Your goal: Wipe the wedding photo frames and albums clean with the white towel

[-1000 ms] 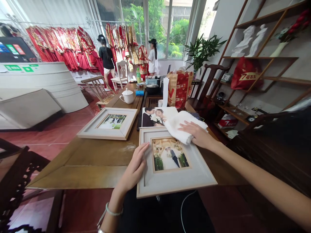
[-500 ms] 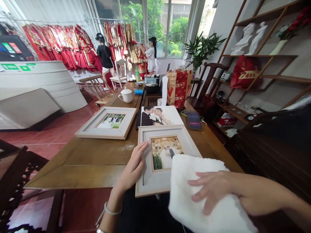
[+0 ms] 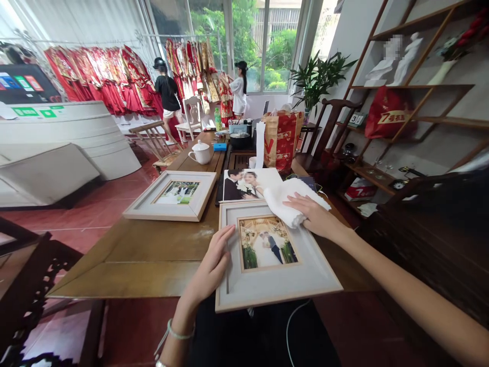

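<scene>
A light wooden picture frame (image 3: 278, 280) with a wide pale mat and a wedding photo lies before me, its near side jutting past the table edge. My left hand (image 3: 214, 255) holds its left side, fingers stretched over the rim and thumb tucked low. At the frame's far right corner is a bunched white cloth (image 3: 286, 196). My right hand (image 3: 311, 214) has hold of this cloth, fingers laid over it and pressing it down. Part of the cloth covers a larger wedding print (image 3: 239, 186) behind the frame. A second picture frame (image 3: 133, 209) lies to the left.
On the wooden table (image 3: 153, 255) stand a white lidded cup (image 3: 200, 153), a blue box (image 3: 220, 147) and a red-and-tan paper bag (image 3: 282, 140). A phone (image 3: 307, 180) is partly hidden behind the cloth. A white cable (image 3: 288, 326) hangs below. Two people stand at garment racks.
My right hand has carried the white cloth from the frame's near right corner away to its far right corner, uncovering the photo's lower right. My left hand keeps its place on the frame.
</scene>
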### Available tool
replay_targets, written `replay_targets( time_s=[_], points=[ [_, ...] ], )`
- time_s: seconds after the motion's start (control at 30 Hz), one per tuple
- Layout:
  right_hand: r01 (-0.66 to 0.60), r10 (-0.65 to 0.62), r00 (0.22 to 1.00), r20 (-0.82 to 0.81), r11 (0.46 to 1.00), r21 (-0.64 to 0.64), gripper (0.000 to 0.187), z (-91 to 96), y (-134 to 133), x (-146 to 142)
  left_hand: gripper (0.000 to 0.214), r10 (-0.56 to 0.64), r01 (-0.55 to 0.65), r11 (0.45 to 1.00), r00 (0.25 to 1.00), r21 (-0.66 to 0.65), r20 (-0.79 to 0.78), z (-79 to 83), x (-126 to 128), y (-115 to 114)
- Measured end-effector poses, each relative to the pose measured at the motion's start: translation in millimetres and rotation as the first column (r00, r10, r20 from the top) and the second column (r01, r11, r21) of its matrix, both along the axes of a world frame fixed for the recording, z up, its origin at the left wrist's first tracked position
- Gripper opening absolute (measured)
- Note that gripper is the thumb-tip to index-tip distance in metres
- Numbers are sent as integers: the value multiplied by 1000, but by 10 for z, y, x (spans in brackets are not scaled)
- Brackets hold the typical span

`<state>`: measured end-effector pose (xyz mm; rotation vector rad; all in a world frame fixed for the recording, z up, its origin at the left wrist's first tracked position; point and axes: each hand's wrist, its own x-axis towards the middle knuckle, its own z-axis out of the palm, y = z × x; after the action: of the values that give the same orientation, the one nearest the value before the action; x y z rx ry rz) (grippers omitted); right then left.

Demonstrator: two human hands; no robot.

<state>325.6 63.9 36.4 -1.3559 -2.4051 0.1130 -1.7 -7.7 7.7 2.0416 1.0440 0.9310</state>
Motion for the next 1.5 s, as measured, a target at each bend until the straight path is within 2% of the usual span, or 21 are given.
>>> replay_targets(
  time_s=[0.07, 0.17, 0.23, 0.3, 0.4, 0.47, 0.53, 0.6, 0.67, 0.73, 0.8, 0.87, 0.97, 1.03, 1.1, 1.13, 1.2, 1.27, 1.33, 1.4, 1.5],
  points=[
    [-50, 50, 999, 13, 998, -43, 75, -5, -118, -92, 50, 1, -1, 1000, 1000, 1, 2, -12, 0, 6],
    [-194, 196, 980, -9, 956, -220, 78, 85, -574, -143, 50, 3, -3, 1000, 1000, 0, 1, -36, 5, 18],
    [-235, 233, 971, -55, 891, -389, 77, 229, -965, -104, 51, 2, -2, 1000, 1000, 3, -1, -50, 9, 25],
    [-241, 211, 970, -116, 813, -531, 71, 426, -1316, -20, 51, -2, 2, 1000, 1000, 8, -4, -56, 12, 29],
    [-280, 216, 960, -178, 707, -650, 58, 713, -1583, 117, 51, 1, -1, 1000, 1000, 10, -9, -55, 13, 25],
    [-252, 189, 968, -167, 713, -654, 50, 801, -1521, 168, 52, 4, -4, 1000, 1000, 4, -10, -51, 14, 20],
    [-181, 131, 983, -127, 799, -573, 48, 757, -1277, 165, 52, 5, -5, 1000, 1000, 4, -7, -49, 14, 17],
    [-116, 82, 991, -103, 914, -388, 54, 598, -911, 116, 52, 7, -7, 1000, 1000, 5, -6, -46, 14, 18],
    [-81, 67, 995, -75, 978, -192, 61, 388, -514, 38, 52, 12, -12, 1000, 1000, 5, -7, -40, 13, 20],
    [-4, 2, 1000, -31, 998, -57, 64, 197, -183, -61, 52, 12, -12, 1000, 1000, 1, -10, -34, 10, 24],
    [19, -19, 1000, 4, 1000, -9, 66, 68, 11, -179, 52, 8, -8, 1000, 1000, -1, -13, -33, 7, 29],
    [-26, 27, 999, 28, 999, -39, 70, 14, 35, -312, 51, 4, -4, 1000, 1000, -5, -13, -39, 5, 37],
    [-182, 190, 981, 27, 964, -192, 77, 71, -229, -490, 51, 5, -5, 1000, 1000, -8, -8, -55, 3, 49],
    [-305, 318, 948, -16, 894, -327, 81, 192, -543, -545, 51, 6, -6, 1000, 1000, -10, -6, -61, 1, 52],
    [-399, 411, 908, -77, 796, -456, 79, 355, -888, -515, 52, 7, -7, 1000, 1000, -12, -4, -60, -1, 48],
    [-390, 403, 911, -90, 768, -508, 79, 439, -1047, -467, 52, 6, -6, 1000, 1000, -12, -4, -57, -3, 45],
    [-306, 333, 941, -63, 755, -580, 74, 587, -1283, -323, 53, 9, -9, 1000, 1000, -9, -5, -47, -6, 36],
    [-192, 233, 972, -7, 781, -594, 68, 679, -1356, -157, 53, 12, -12, 1000, 1000, -6, -6, -37, -6, 29],
    [-110, 156, 987, 38, 828, -549, 64, 699, -1232, -25, 53, 10, -10, 1000, 1000, -6, -3, -29, -4, 23],
    [-80, 116, 992, 52, 890, -448, 64, 651, -935, 38, 53, 3, -3, 1000, 1000, -10, 2, -24, -1, 19],
    [-84, 92, 995, 26, 972, -220, 66, 493, -358, -14, 53, 2, -2, 1000, 1000, -8, 4, -18, 5, 19]
  ],
)
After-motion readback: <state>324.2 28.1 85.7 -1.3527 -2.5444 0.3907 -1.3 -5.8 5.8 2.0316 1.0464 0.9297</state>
